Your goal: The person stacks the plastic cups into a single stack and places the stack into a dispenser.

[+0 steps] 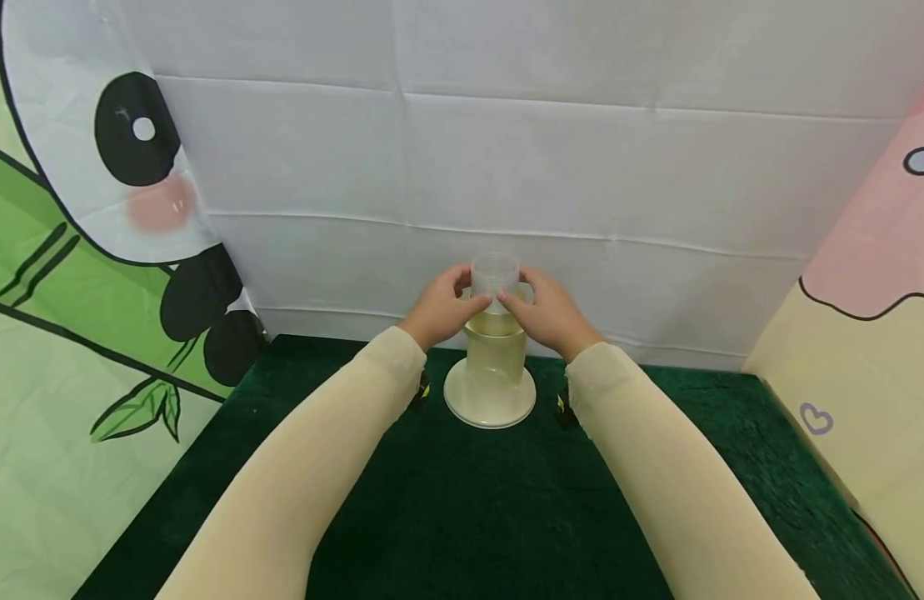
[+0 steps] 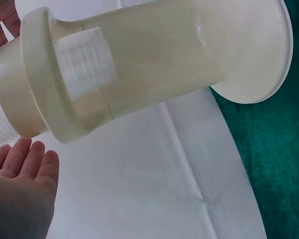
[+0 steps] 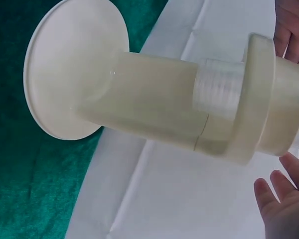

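A stack of clear, ribbed plastic cups (image 1: 495, 271) stands upright in the top of a cream cup dispenser (image 1: 495, 358). Both wrist views show the lower cups (image 2: 87, 62) coming out beneath the dispenser's wide collar (image 3: 259, 99). My left hand (image 1: 445, 308) holds the stack from the left, thumb on its near side. From the right, my right hand (image 1: 547, 312) holds it the same way, the two thumb tips close together. The fingers on the far side are partly hidden in the head view.
The dispenser rises from a round cream base (image 1: 487, 412) on a dark green cloth (image 1: 491, 508), near the table's back edge. A white creased sheet (image 1: 506, 167) hangs right behind it. Printed cartoon sheets flank the table. Small black devices (image 1: 566, 408) show beneath the sleeves.
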The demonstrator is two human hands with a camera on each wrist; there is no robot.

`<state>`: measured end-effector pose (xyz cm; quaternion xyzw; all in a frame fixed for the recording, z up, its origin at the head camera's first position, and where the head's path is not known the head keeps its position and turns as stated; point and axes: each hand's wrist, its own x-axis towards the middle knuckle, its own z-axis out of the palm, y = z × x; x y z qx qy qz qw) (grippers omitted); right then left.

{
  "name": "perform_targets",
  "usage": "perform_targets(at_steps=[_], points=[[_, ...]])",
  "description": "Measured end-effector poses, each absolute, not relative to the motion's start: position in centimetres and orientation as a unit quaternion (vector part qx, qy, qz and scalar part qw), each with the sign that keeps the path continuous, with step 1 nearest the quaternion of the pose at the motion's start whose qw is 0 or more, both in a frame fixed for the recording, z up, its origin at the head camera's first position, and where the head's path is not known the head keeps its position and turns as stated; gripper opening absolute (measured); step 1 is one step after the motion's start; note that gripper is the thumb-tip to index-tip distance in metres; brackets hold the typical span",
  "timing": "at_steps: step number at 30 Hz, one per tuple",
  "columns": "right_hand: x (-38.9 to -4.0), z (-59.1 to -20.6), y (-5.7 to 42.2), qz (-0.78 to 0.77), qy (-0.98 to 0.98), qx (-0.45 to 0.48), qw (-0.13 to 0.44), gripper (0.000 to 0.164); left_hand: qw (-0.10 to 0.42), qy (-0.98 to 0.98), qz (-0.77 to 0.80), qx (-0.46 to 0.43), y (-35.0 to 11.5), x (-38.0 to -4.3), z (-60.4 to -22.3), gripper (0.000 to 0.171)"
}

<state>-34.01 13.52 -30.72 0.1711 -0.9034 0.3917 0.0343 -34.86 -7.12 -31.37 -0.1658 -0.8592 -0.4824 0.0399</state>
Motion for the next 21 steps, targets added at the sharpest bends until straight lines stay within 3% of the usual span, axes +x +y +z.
perform_targets(at_steps=[11, 21], points=[[-34.18, -31.37, 13.9, 0.361, -0.918, 0.161, 0.028, 0.073, 0.012, -0.873, -0.466, -0.144, -7.46, -34.78, -31.7, 0.066], [-34.26, -31.35, 14.35, 0.402, -0.903, 0.151, 0.025, 0.069, 0.02, -0.871, -0.471, -0.137, -7.68, -35.03, -30.96, 0.065]])
